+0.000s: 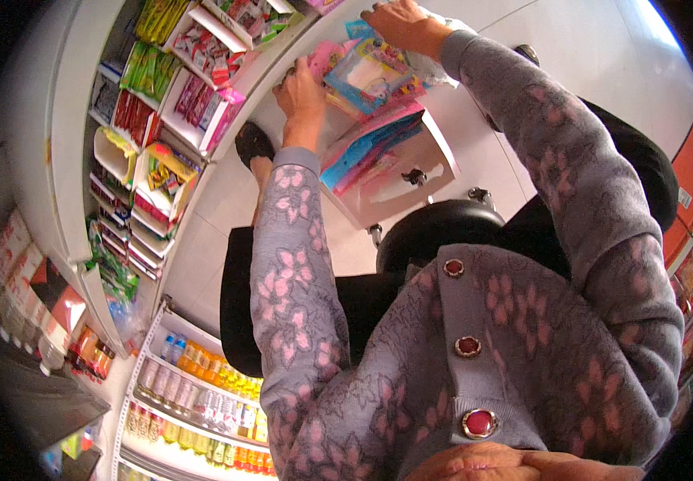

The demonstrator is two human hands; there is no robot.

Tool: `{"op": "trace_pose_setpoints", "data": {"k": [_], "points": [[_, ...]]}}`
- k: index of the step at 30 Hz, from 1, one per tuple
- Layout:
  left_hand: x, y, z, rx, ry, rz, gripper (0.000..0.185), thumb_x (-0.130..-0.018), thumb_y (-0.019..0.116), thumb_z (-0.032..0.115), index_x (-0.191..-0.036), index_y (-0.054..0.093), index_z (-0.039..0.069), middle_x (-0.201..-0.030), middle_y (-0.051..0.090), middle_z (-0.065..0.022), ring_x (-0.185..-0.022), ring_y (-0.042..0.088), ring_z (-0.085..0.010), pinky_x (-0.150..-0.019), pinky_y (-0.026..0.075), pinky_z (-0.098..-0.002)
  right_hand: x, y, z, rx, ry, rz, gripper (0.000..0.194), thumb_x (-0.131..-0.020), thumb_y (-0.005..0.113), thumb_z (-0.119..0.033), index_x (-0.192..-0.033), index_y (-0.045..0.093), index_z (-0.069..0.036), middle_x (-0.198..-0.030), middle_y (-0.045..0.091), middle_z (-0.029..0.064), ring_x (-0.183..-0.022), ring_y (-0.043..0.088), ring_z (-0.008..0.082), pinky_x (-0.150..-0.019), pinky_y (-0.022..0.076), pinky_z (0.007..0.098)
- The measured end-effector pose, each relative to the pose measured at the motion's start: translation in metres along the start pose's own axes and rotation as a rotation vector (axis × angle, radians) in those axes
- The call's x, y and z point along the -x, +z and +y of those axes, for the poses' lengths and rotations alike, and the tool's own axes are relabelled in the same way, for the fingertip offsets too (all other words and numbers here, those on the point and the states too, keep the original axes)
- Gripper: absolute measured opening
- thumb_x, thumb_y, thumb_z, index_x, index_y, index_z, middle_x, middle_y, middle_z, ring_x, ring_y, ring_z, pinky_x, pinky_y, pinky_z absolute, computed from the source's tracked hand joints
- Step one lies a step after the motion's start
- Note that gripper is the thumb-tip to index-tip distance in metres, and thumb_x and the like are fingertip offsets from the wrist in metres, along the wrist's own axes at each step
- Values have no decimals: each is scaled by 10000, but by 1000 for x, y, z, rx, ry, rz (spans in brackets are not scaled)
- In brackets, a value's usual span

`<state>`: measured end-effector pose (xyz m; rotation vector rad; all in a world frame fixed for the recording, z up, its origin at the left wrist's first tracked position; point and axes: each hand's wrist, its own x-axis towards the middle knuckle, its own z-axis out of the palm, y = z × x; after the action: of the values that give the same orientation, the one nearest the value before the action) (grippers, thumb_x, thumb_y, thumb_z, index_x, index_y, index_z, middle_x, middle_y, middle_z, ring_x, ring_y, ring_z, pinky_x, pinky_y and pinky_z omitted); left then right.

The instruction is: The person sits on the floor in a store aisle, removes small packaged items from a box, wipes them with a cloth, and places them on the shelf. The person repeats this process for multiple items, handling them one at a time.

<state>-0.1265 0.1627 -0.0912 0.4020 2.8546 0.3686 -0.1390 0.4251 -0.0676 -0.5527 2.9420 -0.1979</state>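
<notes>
Both my arms reach out over a pile of colourful flat packages [372,75] with a blue-framed, clear-windowed one on top. My left hand [302,96] is at the left edge of the pile, beside a pink package [325,58]; whether its fingers grip it cannot be told. My right hand [403,25] lies over the far side of the pile, near a light-blue package corner [358,28] and clear plastic wrapping [437,67]. Closer to me stands an open carton [403,186] holding pink and blue flat packages [376,147].
Shelves with small boxes of packaged sweets [193,111] run along the left. Bottled drinks [202,367] fill a rack at lower left. A black round stool seat [443,231] with casters is beneath me. Red shelving [692,174] stands at the right.
</notes>
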Motion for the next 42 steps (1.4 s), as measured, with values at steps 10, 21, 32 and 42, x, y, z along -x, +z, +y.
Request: {"op": "trace_pose_setpoints", "data": {"k": [10, 21, 32, 42], "points": [[85, -89, 25, 148, -36, 306, 133, -901, 610, 219, -1008, 621, 141, -939, 693, -82, -906, 669, -319, -743, 466, -509, 63, -103, -45, -83, 77, 27, 150, -804, 666, -190, -864, 669, -52, -801, 663, 152, -853, 677, 349, -741, 522, 462], [215, -75, 85, -31, 133, 243, 322, -803, 754, 219, -1046, 593, 79, -1019, 658, -138, -984, 633, -335, -852, 470, -474, 179, -110, -159, -106, 37, -88, 238, -796, 681, -221, -972, 710, -62, -984, 691, 154, -917, 699, 328, -803, 547, 461], [205, -38, 84, -247, 19, 82, 321, -792, 743, 180, -1050, 594, 60, -1093, 578, -180, -1074, 574, -367, -892, 477, -479, 166, -58, -183, -48, 112, -86, 329, -831, 661, -146, -1129, 589, -25, -1254, 543, 228, -930, 687, 373, -755, 542, 485], [212, -38, 85, -227, 65, 115, 170, -856, 627, 112, -1025, 613, 100, -1051, 575, -125, -1071, 550, -316, -873, 455, -435, 182, -48, -190, 26, 122, -56, 372, -804, 710, -196, -1115, 634, -7, -1197, 609, 194, -909, 698, 311, -754, 543, 423]]}}
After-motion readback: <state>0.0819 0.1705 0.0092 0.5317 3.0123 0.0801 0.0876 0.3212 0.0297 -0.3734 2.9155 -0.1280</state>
